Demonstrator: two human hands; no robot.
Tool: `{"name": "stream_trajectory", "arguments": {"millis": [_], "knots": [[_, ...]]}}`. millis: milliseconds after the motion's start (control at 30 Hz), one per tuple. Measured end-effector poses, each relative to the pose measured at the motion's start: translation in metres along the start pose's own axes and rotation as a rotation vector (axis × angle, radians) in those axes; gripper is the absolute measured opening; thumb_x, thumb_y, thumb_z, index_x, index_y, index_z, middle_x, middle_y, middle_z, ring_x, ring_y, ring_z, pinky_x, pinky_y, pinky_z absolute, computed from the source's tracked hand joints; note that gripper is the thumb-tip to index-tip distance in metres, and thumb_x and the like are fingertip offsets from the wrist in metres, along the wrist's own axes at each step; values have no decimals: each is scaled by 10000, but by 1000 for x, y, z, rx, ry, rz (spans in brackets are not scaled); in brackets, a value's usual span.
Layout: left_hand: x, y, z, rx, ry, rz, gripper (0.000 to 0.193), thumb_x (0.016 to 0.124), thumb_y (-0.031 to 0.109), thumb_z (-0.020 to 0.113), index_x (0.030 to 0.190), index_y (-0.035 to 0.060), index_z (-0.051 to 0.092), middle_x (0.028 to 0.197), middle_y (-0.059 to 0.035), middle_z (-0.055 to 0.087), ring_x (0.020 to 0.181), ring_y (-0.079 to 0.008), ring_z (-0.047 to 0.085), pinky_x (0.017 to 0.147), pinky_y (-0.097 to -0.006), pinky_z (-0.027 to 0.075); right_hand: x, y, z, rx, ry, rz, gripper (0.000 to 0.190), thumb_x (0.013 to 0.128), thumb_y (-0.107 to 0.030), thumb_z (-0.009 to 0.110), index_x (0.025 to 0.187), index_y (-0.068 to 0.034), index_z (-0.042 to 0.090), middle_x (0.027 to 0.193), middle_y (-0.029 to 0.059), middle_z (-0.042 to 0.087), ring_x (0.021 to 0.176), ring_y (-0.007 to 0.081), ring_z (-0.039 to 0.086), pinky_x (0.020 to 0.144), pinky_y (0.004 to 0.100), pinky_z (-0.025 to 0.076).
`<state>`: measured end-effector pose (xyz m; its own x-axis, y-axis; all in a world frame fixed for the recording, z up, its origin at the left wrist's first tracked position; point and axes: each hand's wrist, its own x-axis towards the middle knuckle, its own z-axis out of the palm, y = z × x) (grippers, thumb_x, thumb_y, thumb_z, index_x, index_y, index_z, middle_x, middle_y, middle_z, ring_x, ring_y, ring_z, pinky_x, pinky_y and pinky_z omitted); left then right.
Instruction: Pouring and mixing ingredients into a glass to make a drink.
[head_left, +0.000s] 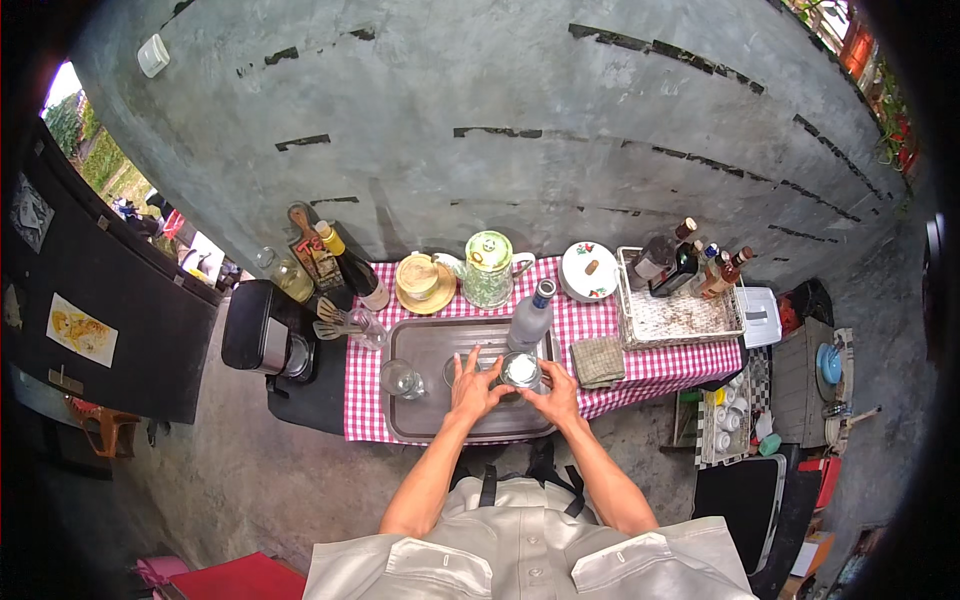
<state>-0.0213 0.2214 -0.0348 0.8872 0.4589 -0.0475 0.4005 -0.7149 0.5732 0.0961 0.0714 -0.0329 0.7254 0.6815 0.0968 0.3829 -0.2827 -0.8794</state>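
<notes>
Both of my hands meet at a small round glass container (520, 370) with something white at its top, over the right part of a brown metal tray (442, 330). My left hand (474, 388) touches its left side with thumb and forefinger, other fingers spread; my right hand (556, 390) has its fingers around the right side. Just behind it a frosted glass bottle (530, 322) stands upright on the tray. Another clear glass (454, 370) is partly hidden behind my left fingers. At the tray's left, a clear glass vessel (401, 379) stands.
Behind the tray are a floral teapot (489, 274), a wooden lidded cup (417, 276) and a lidded white enamel bowl (589, 271). A folded cloth (598, 362) lies right, near a wicker basket (679, 337) of bottles. Left stand a coffee maker (262, 330), utensils in glass (367, 328) and a dark bottle (356, 270).
</notes>
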Motion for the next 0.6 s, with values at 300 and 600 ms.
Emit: {"name": "stream_trajectory", "arguments": {"millis": [300,600], "knots": [[-1,3,-2,42,28,-1,653,744,505,665,1281,148,560,1285,-177,532,1376,-276,252,1134,-550,88,0,4,2,-28,0,-11,607,631,-94,821,1175,-14,562,1096,110,602,973,204,631,837,319,531],[-1,7,-5,30,22,-18,649,742,503,670,1275,148,566,1274,-192,535,1378,-273,249,1137,-540,89,0,3,1,0,5,-10,601,628,-93,818,1166,-2,566,1101,120,601,976,213,636,851,318,528]]}}
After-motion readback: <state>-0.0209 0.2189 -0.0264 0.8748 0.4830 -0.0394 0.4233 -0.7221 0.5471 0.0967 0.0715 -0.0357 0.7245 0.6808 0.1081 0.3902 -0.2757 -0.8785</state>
